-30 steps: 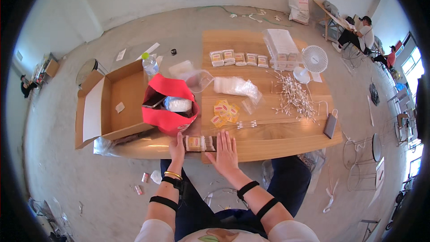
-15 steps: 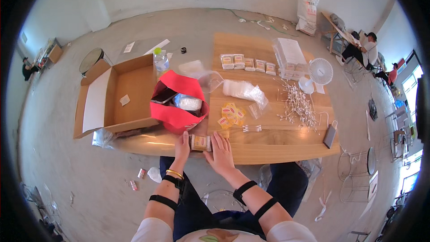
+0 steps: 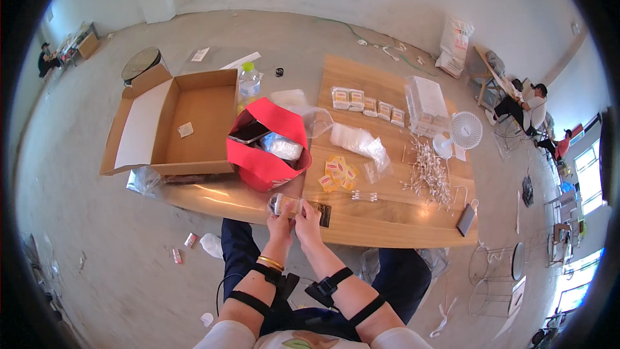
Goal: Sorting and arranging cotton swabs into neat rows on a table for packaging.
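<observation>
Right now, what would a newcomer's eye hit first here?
First, the bright red bag, left of centre, beside an open cardboard box. Next, the heap of loose cotton swabs on the right of the table, near the white fan. Below the bag, the left hand holds a small packet, with the right hand at its end.

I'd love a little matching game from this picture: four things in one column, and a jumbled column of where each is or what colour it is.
Things
1. Bag
2. Small packet
3. Desk fan
4. Power bank

Places and colours
A. White, beside the cotton swab pile
B. Grey, near the table's right edge
C. Red, with its top open
D. Held by the left hand and right hand

Pairs: 1-C, 2-D, 3-A, 4-B
</observation>
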Motion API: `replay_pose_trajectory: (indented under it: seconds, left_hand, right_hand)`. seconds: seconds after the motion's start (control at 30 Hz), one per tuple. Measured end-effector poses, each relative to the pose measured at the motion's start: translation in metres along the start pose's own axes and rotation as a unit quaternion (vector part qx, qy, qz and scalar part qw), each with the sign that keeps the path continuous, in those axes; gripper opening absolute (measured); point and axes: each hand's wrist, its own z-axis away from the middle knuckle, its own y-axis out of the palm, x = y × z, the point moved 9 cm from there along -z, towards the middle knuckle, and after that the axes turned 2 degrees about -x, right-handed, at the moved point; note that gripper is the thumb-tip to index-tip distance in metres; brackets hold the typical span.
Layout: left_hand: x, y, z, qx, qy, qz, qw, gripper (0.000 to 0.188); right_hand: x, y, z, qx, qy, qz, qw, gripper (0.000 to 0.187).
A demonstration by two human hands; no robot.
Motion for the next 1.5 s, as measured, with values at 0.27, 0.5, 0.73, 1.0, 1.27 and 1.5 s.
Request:
replay_pose_trajectory:
  seconds: [0.27, 0.5, 0.73, 1.0, 1.27, 1.5]
  left_hand:
    - [-0.004, 0.007, 0.000, 0.084, 0.007, -0.025, 0.996, 0.031]
    - [-0.006, -0.001, -0.003, 0.072, -0.029, -0.050, 0.996, 0.039]
    - [-0.003, -0.002, -0.010, 0.076, -0.031, -0.071, 0.994, 0.038]
    - [-0.045, -0.020, -0.021, 0.095, 0.016, -0.021, 0.995, 0.037]
    - [-0.114, -0.018, 0.077, 0.143, 0.092, -0.018, 0.985, 0.037]
    - [-0.135, -0.068, 0.121, 0.173, 0.128, -0.160, 0.963, 0.053]
  right_hand:
    - [0.036, 0.007, 0.012, 0.242, 0.125, -0.240, 0.932, 0.040]
    - [0.035, 0.005, 0.029, 0.269, 0.152, -0.151, 0.939, 0.038]
    - [0.031, -0.010, 0.016, 0.245, 0.198, -0.118, 0.942, 0.042]
    - [0.045, 0.039, 0.039, 0.298, 0.197, -0.217, 0.908, 0.044]
    - [0.092, 0.038, 0.060, 0.307, -0.003, -0.115, 0.945, 0.020]
    - [0.165, -0.026, 0.104, 0.275, -0.148, -0.056, 0.948, 0.016]
